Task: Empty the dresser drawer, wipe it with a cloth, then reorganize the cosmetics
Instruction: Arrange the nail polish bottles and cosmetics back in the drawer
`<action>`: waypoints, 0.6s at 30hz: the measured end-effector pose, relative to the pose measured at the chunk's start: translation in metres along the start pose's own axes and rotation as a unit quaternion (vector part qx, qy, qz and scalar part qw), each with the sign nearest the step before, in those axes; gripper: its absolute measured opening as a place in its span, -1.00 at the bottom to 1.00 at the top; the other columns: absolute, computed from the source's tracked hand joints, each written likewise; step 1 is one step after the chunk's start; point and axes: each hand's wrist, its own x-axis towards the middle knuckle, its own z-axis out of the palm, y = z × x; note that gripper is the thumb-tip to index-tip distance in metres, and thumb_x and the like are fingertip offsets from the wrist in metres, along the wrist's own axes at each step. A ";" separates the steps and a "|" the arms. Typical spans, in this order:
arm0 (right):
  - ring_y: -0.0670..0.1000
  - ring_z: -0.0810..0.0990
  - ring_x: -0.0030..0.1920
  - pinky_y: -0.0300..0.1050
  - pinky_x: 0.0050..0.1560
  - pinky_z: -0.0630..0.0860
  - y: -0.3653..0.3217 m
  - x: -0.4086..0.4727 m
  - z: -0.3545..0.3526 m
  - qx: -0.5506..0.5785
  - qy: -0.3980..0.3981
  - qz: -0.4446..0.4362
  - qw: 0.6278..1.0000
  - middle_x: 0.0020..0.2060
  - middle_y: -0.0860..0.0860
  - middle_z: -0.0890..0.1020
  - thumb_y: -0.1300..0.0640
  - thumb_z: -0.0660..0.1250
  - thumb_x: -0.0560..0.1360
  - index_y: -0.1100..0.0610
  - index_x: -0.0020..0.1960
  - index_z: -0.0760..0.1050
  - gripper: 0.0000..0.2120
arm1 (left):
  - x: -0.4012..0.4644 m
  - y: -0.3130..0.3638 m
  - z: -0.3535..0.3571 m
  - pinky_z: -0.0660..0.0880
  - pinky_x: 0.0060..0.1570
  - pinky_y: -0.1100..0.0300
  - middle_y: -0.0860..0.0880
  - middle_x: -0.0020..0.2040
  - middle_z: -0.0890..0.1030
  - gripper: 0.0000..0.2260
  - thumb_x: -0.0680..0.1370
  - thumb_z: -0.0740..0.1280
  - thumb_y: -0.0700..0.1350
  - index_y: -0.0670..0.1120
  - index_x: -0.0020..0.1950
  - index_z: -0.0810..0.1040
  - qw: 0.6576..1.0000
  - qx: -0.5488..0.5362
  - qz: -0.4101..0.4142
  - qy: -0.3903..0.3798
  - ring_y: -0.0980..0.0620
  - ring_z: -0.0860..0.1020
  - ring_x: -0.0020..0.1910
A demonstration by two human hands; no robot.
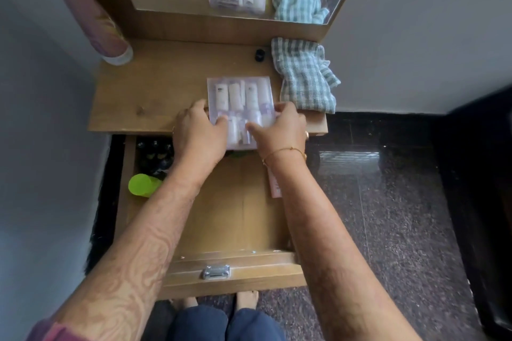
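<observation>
Nearest the camera, the pulled-out drawer (235, 271) shows a metal lock plate (216, 271) on its front edge. Inside it lie a green-capped container (144, 185), dark bottles (155, 153) and a pink tube (274, 184). Both hands grip a clear pouch of white bottles (240, 102) resting on the dresser top (155, 91), its near end overhanging the drawer: left hand (199, 133) and right hand (279, 127) pinch its near corners. Its labels are too blurred to read. A checked cloth (303, 75) lies just beside it.
</observation>
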 end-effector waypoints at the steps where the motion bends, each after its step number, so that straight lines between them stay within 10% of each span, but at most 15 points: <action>1: 0.17 0.46 0.19 0.00 0.23 0.42 0.007 -0.006 0.002 0.025 -0.002 0.007 1.000 0.21 0.14 0.44 0.07 0.49 0.36 0.12 0.23 0.34 -0.47 | -0.005 -0.001 -0.003 0.50 0.00 0.12 -0.03 0.04 0.61 -0.75 0.52 0.30 -0.08 -0.09 0.18 0.53 1.000 0.019 -0.001 -0.005 -0.07 0.55 0.02; 7: -0.20 0.52 -0.19 -0.21 -0.11 0.52 0.047 -0.050 -0.003 0.149 -0.040 0.003 0.988 -0.16 -0.14 0.50 0.28 0.50 0.30 0.13 0.10 0.35 -0.53 | -0.049 -0.024 -0.015 0.51 0.03 0.14 0.06 -0.04 0.57 -0.74 0.49 0.39 -0.21 -0.07 0.17 0.51 0.996 -0.062 -0.047 -0.036 0.03 0.59 0.00; 13: -0.01 0.58 -0.02 0.02 0.09 0.54 0.095 -0.086 0.007 0.056 -0.056 0.038 0.996 -0.08 -0.09 0.57 0.25 0.48 0.30 -0.04 0.03 0.32 -0.54 | -0.113 -0.063 0.004 0.34 -0.38 0.60 0.29 -0.16 0.43 -0.69 0.53 0.32 -0.27 0.02 0.21 0.42 0.991 -0.089 -0.097 -0.029 0.39 0.41 -0.20; 18: 0.09 0.52 0.16 0.04 0.21 0.48 0.115 -0.079 0.039 -0.039 -0.087 0.082 0.992 0.09 0.00 0.59 0.14 0.46 0.36 0.01 0.17 0.31 -0.53 | -0.103 -0.095 0.030 0.40 -0.17 0.31 -0.01 0.00 0.57 -0.67 0.50 0.30 -0.36 -0.12 0.23 0.46 0.984 -0.060 -0.162 -0.033 0.07 0.52 -0.11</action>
